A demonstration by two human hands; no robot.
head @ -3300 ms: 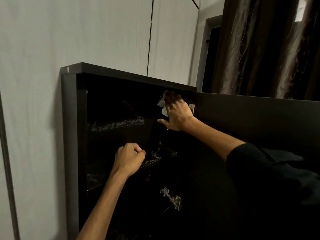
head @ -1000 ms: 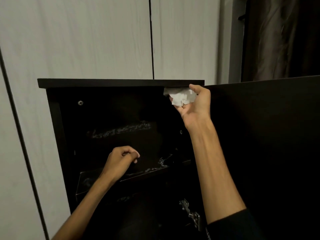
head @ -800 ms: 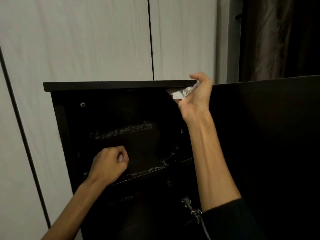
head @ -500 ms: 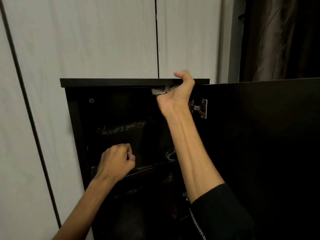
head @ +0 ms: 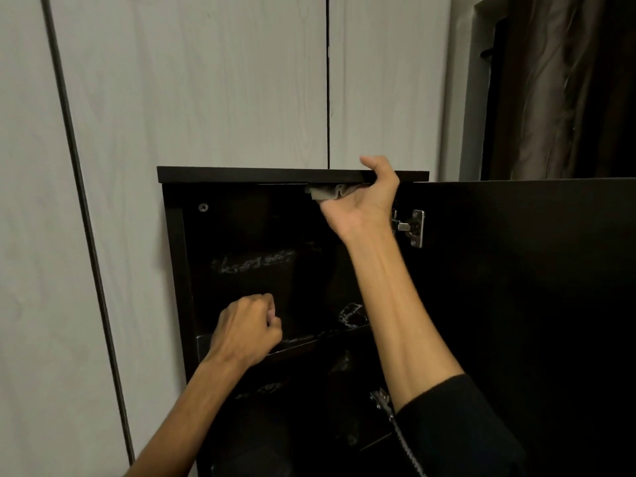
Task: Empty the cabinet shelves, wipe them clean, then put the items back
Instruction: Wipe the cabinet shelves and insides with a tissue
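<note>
Pinching cloth against cabinet top: right hand; left hand fisted, empty.

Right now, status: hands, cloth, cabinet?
Right hand presses the cloth under the cabinet top panel, thumb over its edge. Left hand fisted, empty, at the shelf. Door open; nothing blocking.

Over the last few seconds the right hand moves from deep in the dark wooden cabinet's upper right corner out to the front edge of the top panel, thumb now hooked over it. The crumpled white cloth, earlier bunched openly in the palm, now lies squeezed flat under the panel. The silver metal hinge comes into sight.
</note>
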